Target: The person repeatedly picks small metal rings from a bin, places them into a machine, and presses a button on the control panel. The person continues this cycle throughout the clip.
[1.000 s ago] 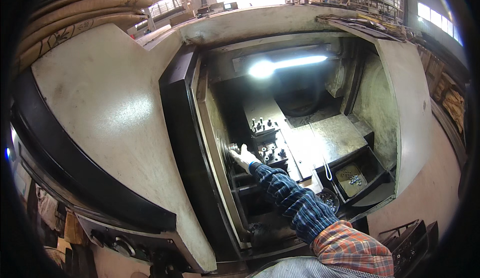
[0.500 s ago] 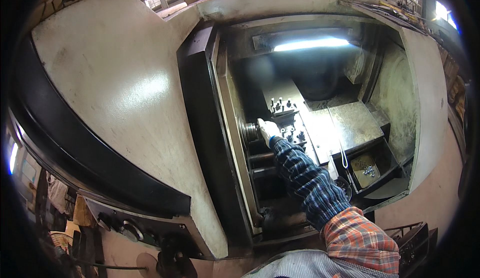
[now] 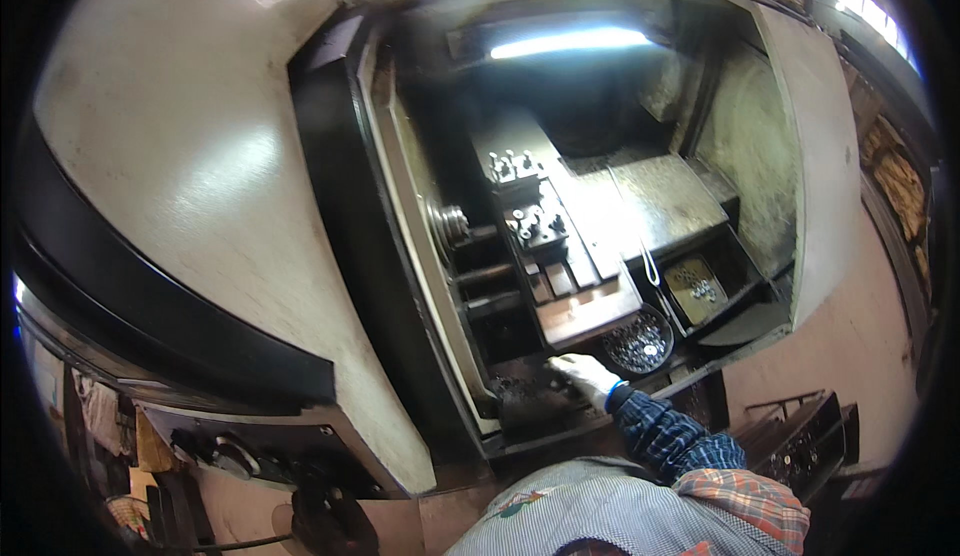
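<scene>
My right hand (image 3: 588,376), in a white glove with a blue cuff, is low inside the open lathe, near its front edge. Its fingers are drawn together; whether anything small is between them, I cannot make out. Just right of it sits a round black pan (image 3: 638,342) full of small shiny metal parts. Farther left is the lathe's round metal spindle nose (image 3: 452,224), apart from the hand. Tool holders (image 3: 536,228) with upright bolts stand on the metal slide (image 3: 590,318) beyond the hand. My left hand is out of view.
A square tray (image 3: 690,306) with several small metal pieces lies at the right, beside a white looped strip (image 3: 650,261). A lit tube lamp (image 3: 570,43) hangs at the back. The black door edge (image 3: 345,206) rises at left, above a knobbed control panel (image 3: 250,456).
My right hand has moved away from the spindle, back toward me, to beside the round pan. The view has shifted, so the machine appears farther left and the pan shows more fully.
</scene>
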A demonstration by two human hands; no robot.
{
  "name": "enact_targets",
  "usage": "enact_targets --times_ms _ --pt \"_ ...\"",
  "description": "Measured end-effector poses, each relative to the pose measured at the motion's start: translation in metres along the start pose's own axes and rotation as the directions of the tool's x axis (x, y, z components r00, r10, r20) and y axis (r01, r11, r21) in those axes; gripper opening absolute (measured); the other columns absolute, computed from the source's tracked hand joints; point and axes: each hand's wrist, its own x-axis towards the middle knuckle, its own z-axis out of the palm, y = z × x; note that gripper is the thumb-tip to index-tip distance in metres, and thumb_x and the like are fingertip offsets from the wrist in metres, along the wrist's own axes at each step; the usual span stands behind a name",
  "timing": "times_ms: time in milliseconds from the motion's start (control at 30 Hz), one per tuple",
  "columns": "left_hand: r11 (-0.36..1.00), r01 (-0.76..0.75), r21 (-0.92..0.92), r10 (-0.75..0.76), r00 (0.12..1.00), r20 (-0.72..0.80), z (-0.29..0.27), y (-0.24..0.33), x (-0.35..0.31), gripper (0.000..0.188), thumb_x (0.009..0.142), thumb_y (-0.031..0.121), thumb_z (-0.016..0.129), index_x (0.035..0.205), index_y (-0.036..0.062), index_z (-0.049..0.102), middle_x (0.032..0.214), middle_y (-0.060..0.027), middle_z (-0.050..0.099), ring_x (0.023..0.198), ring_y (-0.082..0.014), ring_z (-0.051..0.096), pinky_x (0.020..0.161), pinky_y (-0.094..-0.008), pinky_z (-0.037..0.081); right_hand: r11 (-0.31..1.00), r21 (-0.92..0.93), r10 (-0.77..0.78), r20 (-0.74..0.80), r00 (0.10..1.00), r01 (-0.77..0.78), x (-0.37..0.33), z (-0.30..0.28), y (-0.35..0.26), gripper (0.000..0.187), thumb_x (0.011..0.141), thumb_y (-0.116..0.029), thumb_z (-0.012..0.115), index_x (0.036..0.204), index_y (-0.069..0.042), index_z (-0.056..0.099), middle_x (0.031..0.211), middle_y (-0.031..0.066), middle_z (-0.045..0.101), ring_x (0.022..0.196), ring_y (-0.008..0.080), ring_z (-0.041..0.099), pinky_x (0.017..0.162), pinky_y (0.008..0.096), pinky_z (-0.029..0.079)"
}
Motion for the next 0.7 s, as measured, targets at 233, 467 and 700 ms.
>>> enact_targets --times_ms 233,467,700 --pt "0.985 0.156 -0.071 -0.149 0.984 0.098 -0.001 0.000 0.004 0.032 0.097 0.015 0.060 0.121 -0.0055 0.062 0.114 -0.0215 0.067 0.095 -0.0313 0.068 0.081 -0.0354 0.056 0.946 0.241 -0.066 -0.514 0.855 0.218 -0.008 -0.099 0.069 0.065 0.096 -0.054 0.054 0.144 -0.013 0.040 0.141 0.0139 0.045 0.127 0.0290 0.048 0.097 0.0529 0.045" --pt "0.893 0.198 -0.405 -0.268 0.955 -0.126 0.024 0.008 -0.019 0.030 0.098 0.014 0.059 0.120 -0.0051 0.064 0.114 -0.0195 0.068 0.097 -0.0272 0.069 0.082 -0.0342 0.056 0.519 0.770 -0.261 -0.272 0.926 0.372 -0.097 -0.108 0.039 0.112 0.073 -0.089 0.046 0.154 -0.016 0.024 0.145 0.0180 0.040 0.123 0.0377 0.049 0.100 0.0657 0.039" --pt "0.279 0.371 -0.886 -0.029 0.925 0.379 0.044 0.061 -0.051 0.036 0.097 0.020 0.060 0.122 -0.0064 0.060 0.086 -0.0099 0.063 0.068 -0.0147 0.059 0.057 -0.0277 0.049 0.272 0.841 -0.517 -0.281 0.808 0.467 -0.213 -0.075 0.041 0.098 0.078 -0.087 0.041 0.144 -0.015 0.046 0.138 0.0192 0.051 0.124 0.0383 0.052 0.102 0.0589 0.044"
